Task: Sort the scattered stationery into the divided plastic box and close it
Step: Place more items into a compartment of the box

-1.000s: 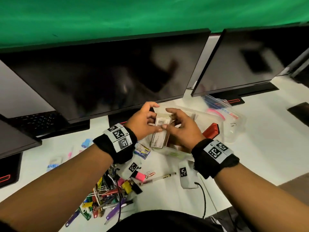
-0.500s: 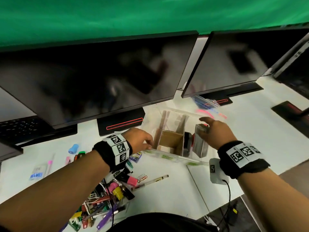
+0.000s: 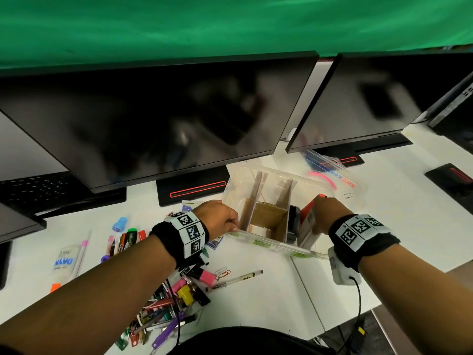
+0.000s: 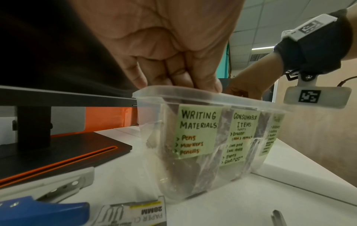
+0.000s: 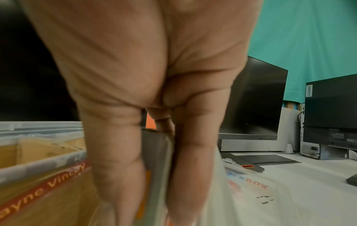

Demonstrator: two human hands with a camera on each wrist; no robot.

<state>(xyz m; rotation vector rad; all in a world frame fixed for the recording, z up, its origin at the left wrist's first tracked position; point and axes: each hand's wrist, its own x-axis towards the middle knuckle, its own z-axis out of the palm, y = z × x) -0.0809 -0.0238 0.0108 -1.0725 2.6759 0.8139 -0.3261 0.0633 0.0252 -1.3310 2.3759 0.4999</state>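
At the centre of the head view, my left hand (image 3: 221, 217) grips the near left corner of the clear divided plastic box (image 3: 268, 243), fingers curled over its rim (image 4: 185, 93), while my right hand (image 3: 326, 213) reaches down into the box's right-hand compartment, fingers and thumb closed narrowly around a flat grey packet (image 5: 156, 160) that stands upright there. Beside that packet, in the same compartment, a red-edged carton (image 3: 308, 213) leans against my right hand, and a dark object (image 3: 293, 221) sits just left of it; what it is I cannot tell. Cardboard dividers (image 3: 286, 201) split the box into three sections, and the left wrist view shows green labels on its front wall, the nearest reading "Writing Materials" (image 4: 198, 131) and the next "Consumable Items" (image 4: 242, 134). The box rests on the white desk (image 3: 256, 303) in front of two dark monitors (image 3: 153, 119), with its clear lid (image 3: 343, 180) lying just behind it, toward the right of the frame. At lower left of the head view, loose stationery is scattered: a heap of pens and markers (image 3: 176, 298), a clear-barrelled pen (image 3: 238, 278) lying apart from the heap, paper clips (image 3: 222, 272), a blue stamp (image 3: 119, 223) and a glue tube (image 3: 64, 260).
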